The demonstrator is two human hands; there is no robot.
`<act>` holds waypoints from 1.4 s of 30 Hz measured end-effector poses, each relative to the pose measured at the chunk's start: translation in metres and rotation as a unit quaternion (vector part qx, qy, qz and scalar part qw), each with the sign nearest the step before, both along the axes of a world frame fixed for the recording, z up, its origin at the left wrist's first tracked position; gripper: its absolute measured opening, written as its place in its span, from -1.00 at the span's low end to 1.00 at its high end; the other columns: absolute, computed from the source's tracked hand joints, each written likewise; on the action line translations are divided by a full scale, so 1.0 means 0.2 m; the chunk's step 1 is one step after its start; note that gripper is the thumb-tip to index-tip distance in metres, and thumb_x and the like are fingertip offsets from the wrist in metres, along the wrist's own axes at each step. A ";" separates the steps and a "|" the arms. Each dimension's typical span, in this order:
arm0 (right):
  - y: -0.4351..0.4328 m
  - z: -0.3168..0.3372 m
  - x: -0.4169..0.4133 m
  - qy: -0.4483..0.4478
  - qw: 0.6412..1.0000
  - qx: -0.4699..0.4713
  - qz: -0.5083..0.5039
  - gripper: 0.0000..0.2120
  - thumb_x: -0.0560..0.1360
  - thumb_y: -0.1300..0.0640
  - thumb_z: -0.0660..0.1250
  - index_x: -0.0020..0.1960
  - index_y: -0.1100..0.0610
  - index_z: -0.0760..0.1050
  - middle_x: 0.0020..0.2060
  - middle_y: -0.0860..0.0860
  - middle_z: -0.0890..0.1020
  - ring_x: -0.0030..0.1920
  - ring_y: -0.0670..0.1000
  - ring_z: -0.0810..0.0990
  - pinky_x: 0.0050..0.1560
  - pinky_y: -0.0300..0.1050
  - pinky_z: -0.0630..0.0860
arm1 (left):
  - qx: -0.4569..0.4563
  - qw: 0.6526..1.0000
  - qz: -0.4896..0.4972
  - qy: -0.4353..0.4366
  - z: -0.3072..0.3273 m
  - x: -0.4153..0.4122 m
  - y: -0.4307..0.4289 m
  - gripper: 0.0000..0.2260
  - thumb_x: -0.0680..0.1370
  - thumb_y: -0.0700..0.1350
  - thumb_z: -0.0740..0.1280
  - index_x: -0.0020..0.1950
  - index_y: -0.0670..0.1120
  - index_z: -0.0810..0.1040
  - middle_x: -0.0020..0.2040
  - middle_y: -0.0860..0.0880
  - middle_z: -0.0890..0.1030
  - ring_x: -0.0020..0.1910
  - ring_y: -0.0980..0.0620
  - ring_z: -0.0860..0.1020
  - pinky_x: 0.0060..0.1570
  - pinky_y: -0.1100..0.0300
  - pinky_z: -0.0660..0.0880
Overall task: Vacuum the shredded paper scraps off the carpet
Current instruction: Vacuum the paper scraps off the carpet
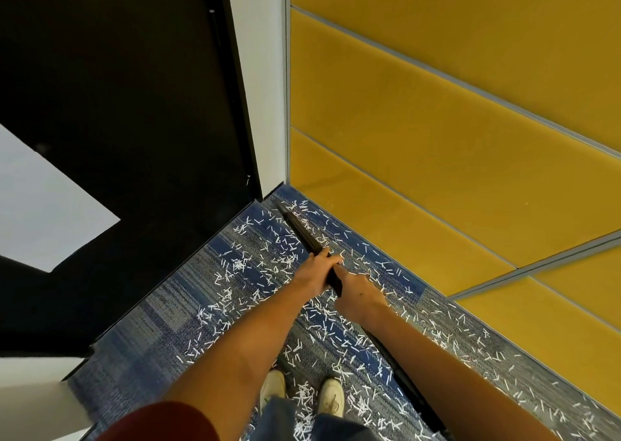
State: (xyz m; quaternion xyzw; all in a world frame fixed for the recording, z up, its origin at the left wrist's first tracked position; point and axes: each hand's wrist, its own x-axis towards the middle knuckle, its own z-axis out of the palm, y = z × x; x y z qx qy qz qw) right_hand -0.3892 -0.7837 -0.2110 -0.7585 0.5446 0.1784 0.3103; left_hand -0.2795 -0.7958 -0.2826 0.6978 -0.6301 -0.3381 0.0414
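Observation:
White shredded paper scraps point(268, 256) lie scattered all over the blue-grey carpet point(161, 336), from the corner down to my shoes. A black vacuum wand point(300, 229) slants from my hands toward the corner, its tip near the wall base. My left hand point(314, 272) grips the wand from the left. My right hand point(358, 291) grips it just behind, on the right side. A black hose or cord point(403, 380) runs back along the floor under my right forearm.
Yellow wall panels point(437, 138) line the right side down to the carpet. A black door or panel point(117, 104) and a white wall strip point(262, 88) close the left and the corner. My white shoes point(331, 397) stand among scraps at the bottom.

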 end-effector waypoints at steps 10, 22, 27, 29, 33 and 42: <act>0.03 0.03 -0.08 0.001 1.000 -0.003 -0.010 -0.46 0.51 0.30 0.23 0.44 0.07 0.19 -0.06 0.10 0.49 -0.06 0.14 0.60 -0.05 0.00 0.61 | 0.017 0.997 0.005 0.071 -0.03 -0.07 0.04 -0.53 0.58 -0.26 0.21 0.47 0.00 0.30 0.51 -0.14 0.14 0.47 -0.24 0.13 0.43 -0.15 0.14; 0.05 0.04 -0.18 -0.007 0.999 0.001 -0.052 -0.50 0.52 0.29 0.24 0.42 0.12 0.20 -0.12 0.07 0.48 -0.17 0.07 0.54 -0.12 -0.13 0.58 | 0.026 0.995 -0.016 0.094 -0.01 -0.18 0.00 -0.58 0.58 -0.30 0.21 0.42 -0.02 0.36 0.52 -0.14 0.13 0.40 -0.22 0.26 0.40 -0.06 0.25; 0.05 0.04 -0.22 0.009 0.998 -0.006 -0.062 -0.44 0.51 0.31 0.24 0.45 0.09 0.17 -0.10 0.07 0.48 -0.12 0.08 0.57 -0.04 -0.04 0.61 | 0.006 0.995 -0.067 0.080 0.00 -0.21 0.00 -0.58 0.63 -0.21 0.15 0.48 0.03 0.30 0.53 -0.08 0.12 0.49 -0.18 0.12 0.46 -0.09 0.11; 0.05 0.04 -0.22 0.012 0.998 -0.007 -0.063 -0.43 0.50 0.32 0.23 0.46 0.08 0.16 -0.09 0.08 0.50 -0.11 0.09 0.59 -0.05 -0.01 0.62 | 0.012 0.996 -0.056 0.070 0.02 -0.23 -0.01 -0.62 0.59 -0.26 0.21 0.38 0.00 0.40 0.49 -0.12 0.20 0.35 -0.23 0.33 0.34 -0.10 0.32; 0.06 0.03 -0.22 0.015 0.999 -0.003 -0.051 -0.41 0.50 0.34 0.20 0.47 0.06 0.14 -0.09 0.08 0.52 -0.12 0.08 0.60 -0.07 -0.03 0.62 | -0.002 0.997 -0.068 0.025 0.02 -0.22 -0.01 -0.53 0.49 -0.39 0.28 0.32 0.00 0.40 0.49 -0.15 0.20 0.26 -0.23 0.41 0.23 -0.08 0.43; 0.07 0.03 -0.12 -0.003 1.000 0.002 -0.016 -0.45 0.51 0.30 0.21 0.45 0.04 0.18 -0.01 0.13 0.55 -0.05 0.16 0.61 -0.01 0.06 0.60 | -0.005 0.999 -0.037 0.000 -0.03 -0.10 0.04 -0.55 0.50 -0.34 0.29 0.34 -0.02 0.39 0.43 -0.13 0.26 0.27 -0.21 0.40 0.23 -0.06 0.42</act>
